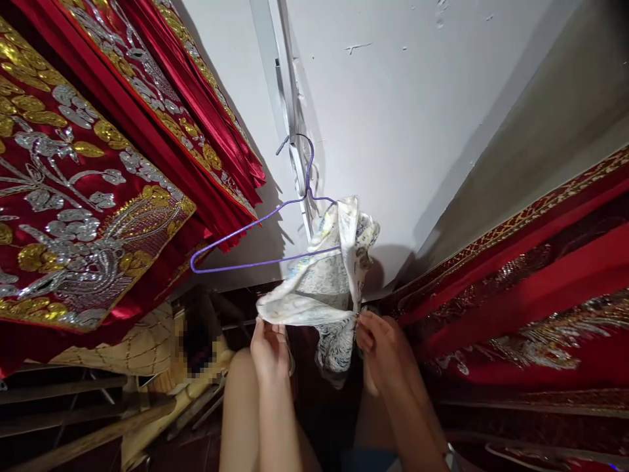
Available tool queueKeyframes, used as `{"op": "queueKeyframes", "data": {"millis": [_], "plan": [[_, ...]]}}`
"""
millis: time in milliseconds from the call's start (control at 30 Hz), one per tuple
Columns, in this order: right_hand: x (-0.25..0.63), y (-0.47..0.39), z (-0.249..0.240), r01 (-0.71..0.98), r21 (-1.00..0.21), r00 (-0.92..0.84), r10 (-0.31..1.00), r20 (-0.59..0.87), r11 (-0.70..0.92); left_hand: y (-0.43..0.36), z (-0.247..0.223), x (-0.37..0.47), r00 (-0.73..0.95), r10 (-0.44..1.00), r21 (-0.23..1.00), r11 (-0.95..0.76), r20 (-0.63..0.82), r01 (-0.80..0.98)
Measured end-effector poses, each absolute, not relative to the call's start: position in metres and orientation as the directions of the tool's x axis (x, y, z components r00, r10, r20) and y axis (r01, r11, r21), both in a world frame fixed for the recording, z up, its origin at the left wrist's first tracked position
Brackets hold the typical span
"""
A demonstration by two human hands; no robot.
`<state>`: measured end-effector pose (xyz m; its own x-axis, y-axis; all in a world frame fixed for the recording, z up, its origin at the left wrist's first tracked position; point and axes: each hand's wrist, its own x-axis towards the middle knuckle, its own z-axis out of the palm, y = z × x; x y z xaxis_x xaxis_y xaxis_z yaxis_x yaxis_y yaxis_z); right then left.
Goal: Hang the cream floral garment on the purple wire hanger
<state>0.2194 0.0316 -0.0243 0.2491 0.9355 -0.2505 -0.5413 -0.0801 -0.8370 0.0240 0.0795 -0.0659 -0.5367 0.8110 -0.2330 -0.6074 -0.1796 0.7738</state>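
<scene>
A purple wire hanger (236, 265) hangs by its hook from a metal fitting on the white wall. Its right arm goes into a white patterned garment (329, 282), which droops below it, while the hanger's left arm is bare. My left hand (270, 347) pinches the garment's lower left edge. With its fingers closed, my right hand (376, 337) grips the lower right edge of the cloth. Between the two hands, the fabric edge is stretched, and a loose part hangs down beneath it.
Red garments with gold and silver embroidery (83, 196) hang at the left. More red embroidered fabric (531, 295) fills the right side. A vertical metal rail (285, 78) runs down the white wall (383, 118). Wooden slats (147, 419) lie at the lower left.
</scene>
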Motion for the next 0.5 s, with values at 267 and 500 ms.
{"op": "queueKeyframes", "data": {"millis": [267, 500], "plan": [[0.233, 0.018, -0.066, -0.564, -0.826, 0.49, 0.808, -0.329, 0.006, 0.05, -0.032, 0.061, -0.402, 0.91, 0.818, -0.155, -0.1, -0.554], [0.219, 0.021, -0.039, -0.255, -0.966, 0.312, 0.942, -0.125, -0.044, 0.017, 0.013, 0.098, -0.012, 0.985, 0.981, -0.172, 0.172, -0.089]]}}
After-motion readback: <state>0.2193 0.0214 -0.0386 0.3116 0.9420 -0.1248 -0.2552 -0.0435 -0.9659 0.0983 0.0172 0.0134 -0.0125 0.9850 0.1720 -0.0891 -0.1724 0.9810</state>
